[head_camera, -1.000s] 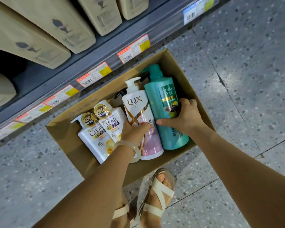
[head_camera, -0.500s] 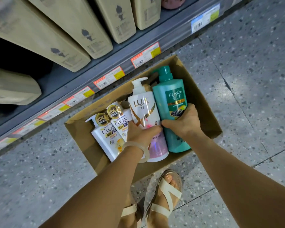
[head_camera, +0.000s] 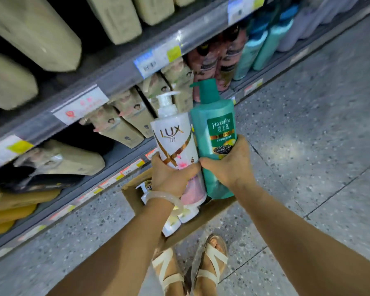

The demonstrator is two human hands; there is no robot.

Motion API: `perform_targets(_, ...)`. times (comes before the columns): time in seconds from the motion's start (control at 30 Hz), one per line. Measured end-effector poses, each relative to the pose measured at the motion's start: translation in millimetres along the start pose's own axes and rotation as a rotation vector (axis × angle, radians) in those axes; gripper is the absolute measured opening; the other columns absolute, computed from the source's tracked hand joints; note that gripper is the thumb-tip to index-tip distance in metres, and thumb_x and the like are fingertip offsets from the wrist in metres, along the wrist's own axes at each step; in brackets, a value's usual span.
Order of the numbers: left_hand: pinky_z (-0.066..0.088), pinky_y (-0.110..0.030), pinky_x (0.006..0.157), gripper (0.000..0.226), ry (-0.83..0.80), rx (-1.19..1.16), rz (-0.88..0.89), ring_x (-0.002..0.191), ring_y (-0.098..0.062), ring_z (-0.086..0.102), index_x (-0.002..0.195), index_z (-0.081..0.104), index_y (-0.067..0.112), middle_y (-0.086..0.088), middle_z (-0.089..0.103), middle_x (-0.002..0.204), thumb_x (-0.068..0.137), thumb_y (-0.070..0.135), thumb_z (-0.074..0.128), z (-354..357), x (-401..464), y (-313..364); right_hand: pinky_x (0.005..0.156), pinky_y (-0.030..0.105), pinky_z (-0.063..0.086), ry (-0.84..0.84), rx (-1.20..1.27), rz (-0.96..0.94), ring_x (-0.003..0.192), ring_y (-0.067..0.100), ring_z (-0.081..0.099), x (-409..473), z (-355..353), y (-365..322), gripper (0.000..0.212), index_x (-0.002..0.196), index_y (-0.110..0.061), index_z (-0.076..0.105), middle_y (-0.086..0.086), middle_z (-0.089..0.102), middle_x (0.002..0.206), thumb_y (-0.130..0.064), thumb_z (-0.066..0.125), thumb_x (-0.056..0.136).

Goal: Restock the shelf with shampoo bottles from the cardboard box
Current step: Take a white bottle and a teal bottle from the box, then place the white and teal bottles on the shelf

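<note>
Speckled grey floor (head_camera: 308,129) runs beside the shelf (head_camera: 120,75). My left hand (head_camera: 169,178) curls round the white LUX bottle (head_camera: 173,139), my right hand (head_camera: 229,165) round the green Hazeline bottle (head_camera: 216,133), both upright, touching, above the cardboard box (head_camera: 201,221).

Bare forearms; translucent bangle (head_camera: 163,198); cream strappy sandals (head_camera: 209,261).

White btl (head_camera: 173,137): "LUX"; teal btl (head_camera: 217,133): "Hazeline".
</note>
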State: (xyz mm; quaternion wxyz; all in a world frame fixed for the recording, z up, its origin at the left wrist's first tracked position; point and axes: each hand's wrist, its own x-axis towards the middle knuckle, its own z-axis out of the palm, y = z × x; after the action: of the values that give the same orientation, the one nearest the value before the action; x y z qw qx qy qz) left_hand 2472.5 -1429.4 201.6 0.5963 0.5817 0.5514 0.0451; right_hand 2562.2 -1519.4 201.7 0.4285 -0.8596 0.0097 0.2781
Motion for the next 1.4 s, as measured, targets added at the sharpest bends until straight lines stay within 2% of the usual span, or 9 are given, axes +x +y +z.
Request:
perform_targets(0.13, 0.058, -0.045, 0.081, 0.078, 0.002, -0.054, 0.071, 0.090, -0.019, 0.070, 0.111, 0.059, 0.010, -0.005, 0.072, 0.101, 0.038, 0.023, 0.085, -30.8, -59.4, 66.7, 0.065, 0.024, 0.050, -0.008, 0.127, -0.077, 0.079, 0.015, 0.063, -52.6, -50.0, -67.1, 0.057, 0.081, -0.026, 0.042, -0.001, 0.061, 0.087, -0.012, 0.087, 0.049)
perform_targets(0.23, 0.060, -0.028, 0.071, 0.054, -0.036, -0.085, 0.189, 0.077, -0.005, 0.071, 0.098, 0.061, 0.013, -0.002, 0.072, 0.093, 0.053, -0.006, 0.084, -58.4, -106.2, 117.8, 0.067, 0.034, 0.058, 0.025, 0.158, -0.174, 0.074, 0.014, 0.069, -95.6, -87.4, -117.6, 0.051, 0.075, -0.025, 0.048, -0.003, 0.068, 0.079, -0.002, 0.085, 0.048)
perform_targets(0.37, 0.057, -0.045, 0.081, 0.081, 0.006, -0.111, 0.298, 0.088, -0.021, 0.069, 0.109, 0.053, 0.007, -0.007, 0.070, 0.099, 0.037, 0.021, 0.088, -94.9, -170.4, 191.6, 0.072, 0.040, 0.058, 0.107, 0.212, -0.292, 0.080, 0.020, 0.069, -154.2, -131.8, -192.5, 0.054, 0.080, -0.029, 0.046, 0.005, 0.068, 0.087, -0.017, 0.082, 0.042)
perform_targets(0.43, 0.056, -0.041, 0.082, 0.092, 0.055, -0.158, 0.356, 0.089, -0.021, 0.067, 0.113, 0.048, 0.011, -0.005, 0.068, 0.100, 0.029, 0.031, 0.081, -113.5, -204.2, 230.8, 0.075, 0.044, 0.056, 0.149, 0.238, -0.357, 0.083, 0.022, 0.067, -180.4, -151.4, -228.6, 0.059, 0.084, -0.030, 0.044, 0.008, 0.065, 0.092, -0.030, 0.079, 0.036)
perform_targets(0.57, 0.055, -0.035, 0.078, 0.079, 0.079, -0.192, 0.508, 0.086, -0.017, 0.067, 0.111, 0.048, 0.011, -0.004, 0.068, 0.098, 0.042, 0.016, 0.087, -151.0, -258.0, 303.7, 0.079, 0.045, 0.056, 0.154, 0.269, -0.494, 0.089, 0.022, 0.066, -225.0, -184.7, -302.7, 0.075, 0.100, -0.024, 0.046, 0.007, 0.064, 0.099, -0.041, 0.080, 0.035)
perform_targets(0.77, 0.056, -0.037, 0.081, 0.079, 0.207, -0.249, 0.710, 0.083, -0.016, 0.067, 0.109, 0.048, 0.012, -0.003, 0.068, 0.096, 0.039, 0.020, 0.084, -201.7, -333.3, 387.8, 0.083, 0.046, 0.054, 0.123, 0.304, -0.721, 0.095, 0.021, 0.063, -286.1, -231.0, -395.5, 0.085, 0.108, -0.019, 0.044, 0.006, 0.061, 0.105, -0.043, 0.079, 0.034)
perform_targets(0.97, 0.055, -0.045, 0.085, 0.089, 0.358, -0.287, 0.752, 0.089, -0.022, 0.067, 0.112, 0.047, 0.014, -0.004, 0.068, 0.099, 0.031, 0.034, 0.079, -246.4, -392.6, 405.8, 0.081, 0.036, 0.052, 0.056, 0.326, -0.857, 0.097, 0.021, 0.061, -336.7, -252.9, -436.2, 0.085, 0.109, -0.014, 0.045, 0.005, 0.059, 0.104, -0.033, 0.086, 0.036)
perform_targets(1.07, 0.054, -0.039, 0.086, 0.083, 0.409, -0.295, 0.742, 0.092, -0.019, 0.064, 0.112, 0.043, 0.017, -0.001, 0.064, 0.101, 0.042, 0.024, 0.086, -271.3, -416.2, 395.5, 0.085, 0.041, 0.053, -0.002, 0.314, -0.894, 0.098, 0.024, 0.061, -358.5, -243.7, -446.0, 0.088, 0.109, -0.016, 0.045, 0.006, 0.060, 0.105, -0.039, 0.083, 0.032)
perform_targets(1.4, 0.049, -0.029, 0.080, 0.067, 0.623, -0.347, 0.746, 0.086, -0.013, 0.062, 0.108, 0.044, 0.015, 0.000, 0.064, 0.097, 0.055, 0.009, 0.085, -393.8, -446.3, 351.0, 0.087, 0.040, 0.050, -0.214, 0.276, -0.931, 0.099, 0.024, 0.059, -440.9, -143.2, -468.3, 0.076, 0.108, -0.016, 0.043, 0.007, 0.058, 0.107, -0.019, 0.089, 0.047)
